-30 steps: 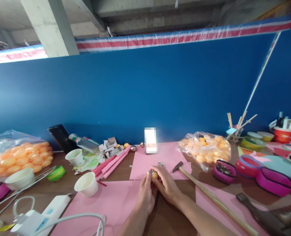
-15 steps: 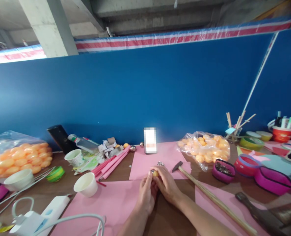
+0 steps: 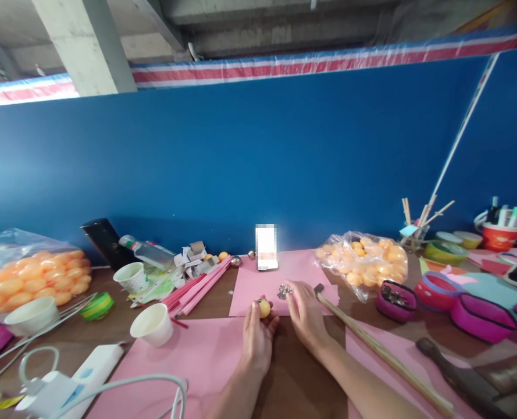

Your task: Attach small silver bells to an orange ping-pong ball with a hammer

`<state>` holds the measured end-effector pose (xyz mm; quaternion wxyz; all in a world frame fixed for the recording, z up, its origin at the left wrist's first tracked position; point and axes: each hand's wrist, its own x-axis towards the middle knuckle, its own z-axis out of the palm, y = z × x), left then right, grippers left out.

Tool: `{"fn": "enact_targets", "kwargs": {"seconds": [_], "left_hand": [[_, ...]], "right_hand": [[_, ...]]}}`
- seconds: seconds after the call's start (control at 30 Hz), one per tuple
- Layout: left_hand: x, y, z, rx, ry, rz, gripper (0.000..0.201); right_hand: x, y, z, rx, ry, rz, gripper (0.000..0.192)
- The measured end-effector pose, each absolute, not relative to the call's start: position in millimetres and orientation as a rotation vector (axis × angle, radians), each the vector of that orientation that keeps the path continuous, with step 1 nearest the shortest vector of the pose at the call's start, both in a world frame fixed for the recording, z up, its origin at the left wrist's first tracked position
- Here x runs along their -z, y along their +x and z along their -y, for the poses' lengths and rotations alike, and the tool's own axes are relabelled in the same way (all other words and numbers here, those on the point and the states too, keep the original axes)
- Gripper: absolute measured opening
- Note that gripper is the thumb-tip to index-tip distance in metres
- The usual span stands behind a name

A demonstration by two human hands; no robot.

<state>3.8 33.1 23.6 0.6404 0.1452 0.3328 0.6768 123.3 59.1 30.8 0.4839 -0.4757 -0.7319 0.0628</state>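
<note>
blue wall (image 3: 258, 157) backs blurred screen (image 3: 267, 247); left hand (image 3: 257, 343) holds ball (image 3: 264, 309).

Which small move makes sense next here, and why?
Probably pinching one of the small metal pieces with the right hand: it is right beside them over the pink sheet, while the left hand holds the yellow ball.

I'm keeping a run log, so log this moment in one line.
left hand: holding yellowish ball | right hand: at silvery metal pieces on pink paper | hammer: beside right hand
</note>
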Motion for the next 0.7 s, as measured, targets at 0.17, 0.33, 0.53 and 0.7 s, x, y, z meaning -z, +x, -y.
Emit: {"fn": "enact_targets", "kwargs": {"seconds": [0.17, 0.33, 0.53, 0.7], "left_hand": [[-22.8, 2.1, -33.0, -1.570, 0.323, -0.801, 0.027], [-20.7, 2.1, -33.4, -1.549, 0.334, -0.791, 0.026], [-21.0, 3.7, -32.7, -1.535, 0.363, -0.794, 0.029], [-23.6, 4.4, -31.9, -1.504, 0.371, -0.777, 0.034]], "right_hand": [[-25.2, 135.5, -65.9, 0.062, -1.377, 1.823, 0.029], [-19.1, 133.9, -65.6, 0.139, -1.457, 1.917, 0.028], [-13.3, 132.8, -67.4, 0.202, -1.520, 1.996, 0.023], [-12.3, 134.1, -66.3, 0.213, -1.525, 2.015, 0.020]]}}
